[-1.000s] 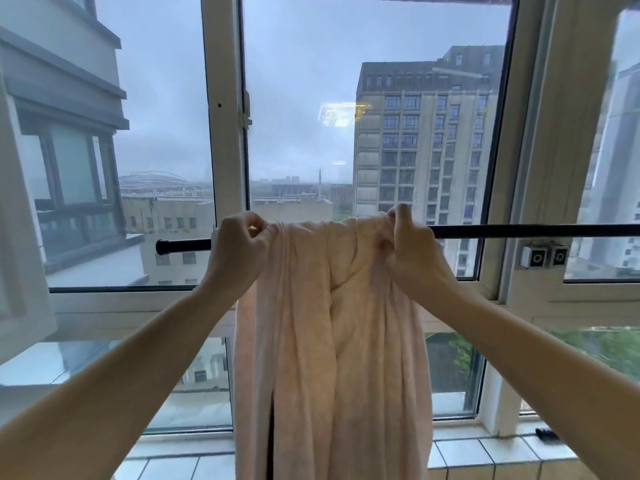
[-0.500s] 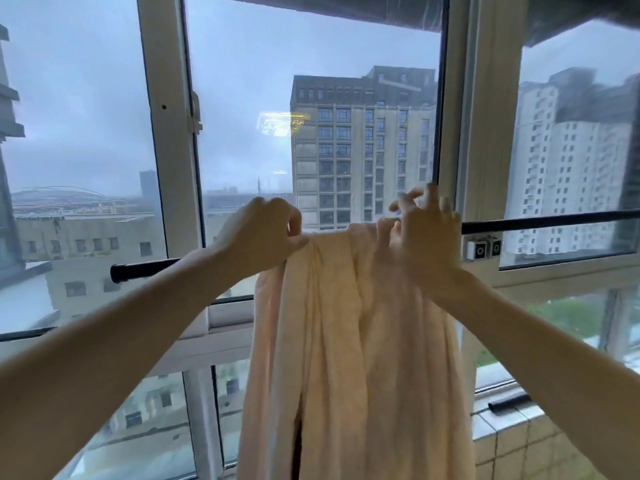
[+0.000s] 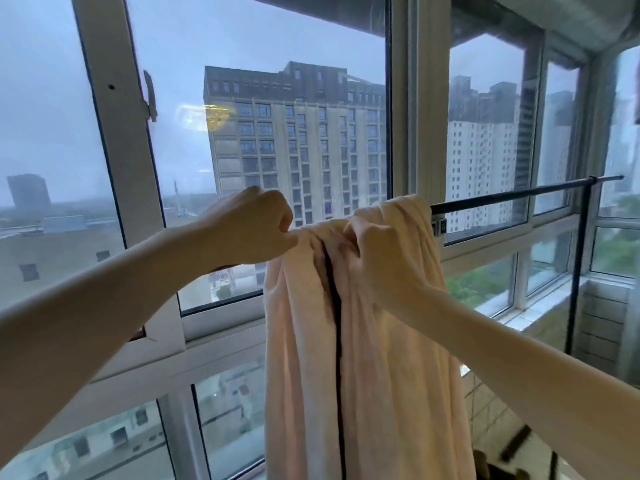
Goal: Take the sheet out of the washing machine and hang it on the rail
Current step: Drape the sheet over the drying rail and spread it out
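Beyond both hands stands a wall of windows (image 3: 284, 98) in white frames, with tall buildings (image 3: 298, 143) outside under a grey sky. In front of the glass a dark rail (image 3: 519, 194) runs out to the right of the right hand, carried at its far end by a thin dark upright post (image 3: 578, 268).

The pale pink sheet (image 3: 367, 358) is draped over the rail between and under the two hands, bunched into thick folds at the top and hanging straight down below them, with a narrow dark gap down its middle.

The left hand (image 3: 252, 230) is closed in a loose fist at the sheet's left top edge, thumb and fingers pinching a bit of cloth. The right hand (image 3: 384, 258) is curled into the gathered folds just right of the gap, fingers buried in the fabric and gripping it.
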Demonstrator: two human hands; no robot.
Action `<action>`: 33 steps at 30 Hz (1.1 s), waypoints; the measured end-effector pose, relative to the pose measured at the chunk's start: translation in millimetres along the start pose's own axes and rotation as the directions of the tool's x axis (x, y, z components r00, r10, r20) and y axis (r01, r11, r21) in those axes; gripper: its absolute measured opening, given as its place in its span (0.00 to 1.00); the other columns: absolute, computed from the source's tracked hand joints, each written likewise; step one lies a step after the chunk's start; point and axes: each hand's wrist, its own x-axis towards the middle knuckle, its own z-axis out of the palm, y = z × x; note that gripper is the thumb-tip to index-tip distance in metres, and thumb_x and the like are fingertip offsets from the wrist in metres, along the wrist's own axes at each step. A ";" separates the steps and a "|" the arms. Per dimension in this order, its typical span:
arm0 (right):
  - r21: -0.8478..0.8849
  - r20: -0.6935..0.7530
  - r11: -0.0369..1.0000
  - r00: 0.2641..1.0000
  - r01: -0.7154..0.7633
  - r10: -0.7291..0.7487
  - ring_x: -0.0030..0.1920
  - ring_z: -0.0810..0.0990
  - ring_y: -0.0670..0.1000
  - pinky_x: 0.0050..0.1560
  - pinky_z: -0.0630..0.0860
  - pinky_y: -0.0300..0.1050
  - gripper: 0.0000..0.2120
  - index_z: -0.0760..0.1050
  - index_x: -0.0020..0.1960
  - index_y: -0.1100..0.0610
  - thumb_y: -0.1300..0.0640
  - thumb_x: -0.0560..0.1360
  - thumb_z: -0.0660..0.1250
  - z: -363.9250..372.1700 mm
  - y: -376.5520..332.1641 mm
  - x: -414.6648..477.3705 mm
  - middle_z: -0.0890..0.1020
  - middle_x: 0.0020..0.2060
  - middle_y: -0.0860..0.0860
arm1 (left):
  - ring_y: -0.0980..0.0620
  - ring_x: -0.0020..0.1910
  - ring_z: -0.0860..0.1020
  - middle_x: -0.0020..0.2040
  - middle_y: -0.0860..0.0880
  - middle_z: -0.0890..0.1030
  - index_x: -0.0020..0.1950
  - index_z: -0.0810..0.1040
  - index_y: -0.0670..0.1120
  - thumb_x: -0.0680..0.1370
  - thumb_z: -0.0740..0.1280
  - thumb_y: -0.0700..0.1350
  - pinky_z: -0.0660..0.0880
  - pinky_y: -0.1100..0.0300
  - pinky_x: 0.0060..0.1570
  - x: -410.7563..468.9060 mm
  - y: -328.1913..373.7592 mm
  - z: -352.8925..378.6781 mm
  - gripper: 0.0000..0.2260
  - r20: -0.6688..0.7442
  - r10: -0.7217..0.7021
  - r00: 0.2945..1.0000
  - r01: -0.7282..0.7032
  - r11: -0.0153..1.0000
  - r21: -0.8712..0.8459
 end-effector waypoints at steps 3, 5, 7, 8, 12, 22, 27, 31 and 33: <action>-0.107 -0.146 0.992 0.988 -0.061 0.045 0.34 0.76 0.45 0.47 0.75 0.45 0.09 0.76 0.41 0.50 0.47 0.75 0.62 -11.0 17.4 20.5 0.77 0.30 0.43 | 0.53 0.26 0.65 0.25 0.50 0.65 0.27 0.67 0.46 0.75 0.64 0.48 0.63 0.61 0.28 -0.4 -6.3 -5.4 0.17 0.021 0.009 1.000 -0.009 1.000 0.008; 0.110 -0.075 0.975 0.977 -0.191 0.200 0.38 0.81 0.46 0.48 0.80 0.48 0.04 0.79 0.46 0.53 0.53 0.75 0.67 -14.5 27.6 38.4 0.81 0.36 0.45 | 0.52 0.28 0.64 0.26 0.50 0.64 0.27 0.66 0.47 0.75 0.64 0.48 0.62 0.60 0.29 0.6 -9.0 -7.9 0.17 0.048 0.002 0.999 -0.003 1.000 0.003; 0.232 0.014 0.910 0.937 -0.343 0.349 0.43 0.82 0.49 0.49 0.81 0.49 0.02 0.79 0.46 0.52 0.56 0.76 0.68 -17.2 29.4 50.8 0.81 0.39 0.46 | 0.52 0.29 0.63 0.27 0.50 0.64 0.28 0.66 0.47 0.75 0.64 0.47 0.61 0.60 0.30 3.5 -11.2 -7.4 0.17 0.084 -0.007 0.996 0.007 1.000 0.001; 0.288 0.065 0.866 0.911 -0.408 0.407 0.45 0.82 0.50 0.50 0.81 0.51 0.02 0.79 0.46 0.52 0.56 0.76 0.67 -16.5 29.9 54.9 0.81 0.40 0.47 | 0.52 0.30 0.64 0.28 0.50 0.66 0.29 0.67 0.47 0.75 0.65 0.48 0.62 0.61 0.31 5.8 -12.2 -6.5 0.16 0.085 -0.005 0.996 0.005 1.000 -0.003; 0.472 0.236 0.686 0.829 -0.554 0.507 0.48 0.82 0.54 0.50 0.81 0.55 0.05 0.81 0.47 0.55 0.56 0.76 0.67 -11.7 26.5 63.6 0.83 0.43 0.55 | 0.55 0.37 0.73 0.37 0.53 0.76 0.38 0.74 0.49 0.74 0.69 0.48 0.69 0.63 0.35 21.9 -15.4 -0.7 0.07 -0.018 0.041 0.999 -0.044 0.983 -0.176; 0.678 0.344 0.474 0.812 -0.562 0.471 0.46 0.81 0.53 0.48 0.79 0.48 0.08 0.74 0.49 0.55 0.66 0.78 0.60 -23.6 13.7 68.4 0.80 0.44 0.54 | 0.58 0.46 0.77 0.46 0.57 0.81 0.49 0.83 0.52 0.74 0.71 0.45 0.74 0.62 0.50 58.9 4.4 25.5 0.06 -0.088 0.233 0.969 -0.248 0.929 -0.273; 0.517 0.174 0.735 0.894 -0.439 0.412 0.37 0.75 0.46 0.39 0.71 0.42 0.06 0.75 0.48 0.51 0.60 0.75 0.62 -22.5 16.0 53.9 0.75 0.35 0.46 | 0.61 0.38 0.77 0.40 0.53 0.82 0.46 0.84 0.45 0.74 0.70 0.39 0.73 0.72 0.43 73.2 -5.3 18.5 0.04 -0.037 0.137 0.990 -0.139 0.882 -0.449; 0.267 0.060 0.926 0.964 -0.266 0.260 0.43 0.75 0.45 0.40 0.68 0.37 0.07 0.74 0.46 0.50 0.46 0.75 0.65 -19.8 -1.6 46.3 0.74 0.45 0.48 | 0.58 0.37 0.76 0.37 0.54 0.78 0.43 0.82 0.46 0.77 0.67 0.39 0.75 0.65 0.42 78.7 -12.0 19.0 0.05 -0.004 0.075 0.997 -0.065 0.844 -0.533; 0.199 0.075 0.954 0.975 -0.222 0.211 0.39 0.77 0.42 0.34 0.66 0.32 0.15 0.75 0.45 0.50 0.39 0.73 0.65 -20.6 -12.9 45.1 0.78 0.39 0.45 | 0.55 0.35 0.75 0.35 0.51 0.77 0.41 0.81 0.44 0.77 0.66 0.39 0.72 0.66 0.38 79.2 -14.0 20.1 0.07 0.036 0.058 0.998 -0.028 0.830 -0.557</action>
